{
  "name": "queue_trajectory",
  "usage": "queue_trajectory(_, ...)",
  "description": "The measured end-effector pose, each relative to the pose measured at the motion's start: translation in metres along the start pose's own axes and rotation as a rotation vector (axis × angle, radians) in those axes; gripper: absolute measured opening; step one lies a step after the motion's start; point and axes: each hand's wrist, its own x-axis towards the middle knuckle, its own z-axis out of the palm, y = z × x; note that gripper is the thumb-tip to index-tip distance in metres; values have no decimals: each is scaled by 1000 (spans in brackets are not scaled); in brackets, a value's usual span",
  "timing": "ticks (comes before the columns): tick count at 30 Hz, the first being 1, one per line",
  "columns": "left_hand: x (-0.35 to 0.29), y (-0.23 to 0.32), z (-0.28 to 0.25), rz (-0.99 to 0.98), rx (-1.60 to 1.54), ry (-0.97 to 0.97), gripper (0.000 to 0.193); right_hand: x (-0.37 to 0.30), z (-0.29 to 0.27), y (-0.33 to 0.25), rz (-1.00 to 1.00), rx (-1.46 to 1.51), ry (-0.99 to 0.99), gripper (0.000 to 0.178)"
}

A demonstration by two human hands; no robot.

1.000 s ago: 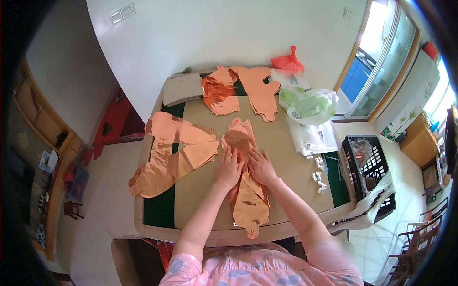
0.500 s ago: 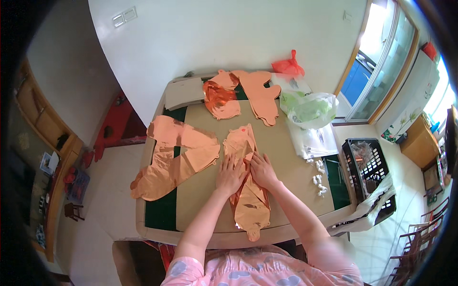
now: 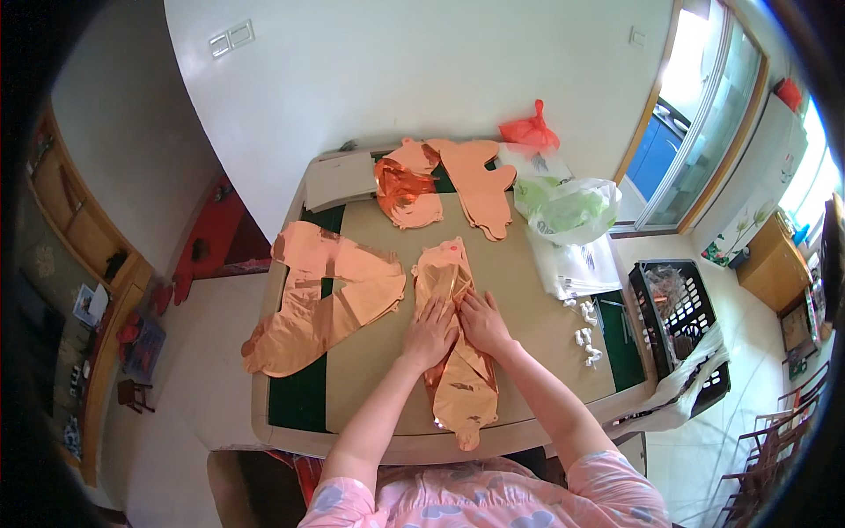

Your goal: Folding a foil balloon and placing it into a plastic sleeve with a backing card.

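A copper-coloured foil balloon (image 3: 465,392), deflated and folded lengthwise into a narrow strip, lies in front of me on the table. My left hand (image 3: 430,334) rests palm down on its left side, fingers stretched out. On its right edge lies my right hand (image 3: 483,324), also flat with fingers extended. Both press on the middle of the strip, hiding part of it. The far end carries a small red mark. To the left is a stack of flat foil balloons (image 3: 352,304), unfolded and curved in outline.
At the back lie a crumpled foil balloon (image 3: 407,189) and a flat foil pile (image 3: 475,185), beside grey-beige sheets (image 3: 339,181). Rightward are a red bag (image 3: 531,132), a green-white plastic bag (image 3: 568,211), clear packaging (image 3: 576,271), small white twisted pieces (image 3: 584,337) and a black crate (image 3: 673,308).
Both hands stay flat on the folded balloon; the left has slid slightly toward me. The view has tilted a little, and the other things keep their places.
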Motion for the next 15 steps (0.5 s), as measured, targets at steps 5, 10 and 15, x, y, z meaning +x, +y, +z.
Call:
queue_trajectory(5, 3, 2, 0, -21, 56, -56, 55, 5, 4, 12, 35, 395, 241, 40)
queue_trajectory(10, 2, 1, 0, -31, 79, -78, 55, 18, -17, -10, 41, 195, 262, 43)
queue_trajectory(15, 7, 0, 6, -22, 23, -69, 53, 18, 8, 4, 49, 9, 62, 42)
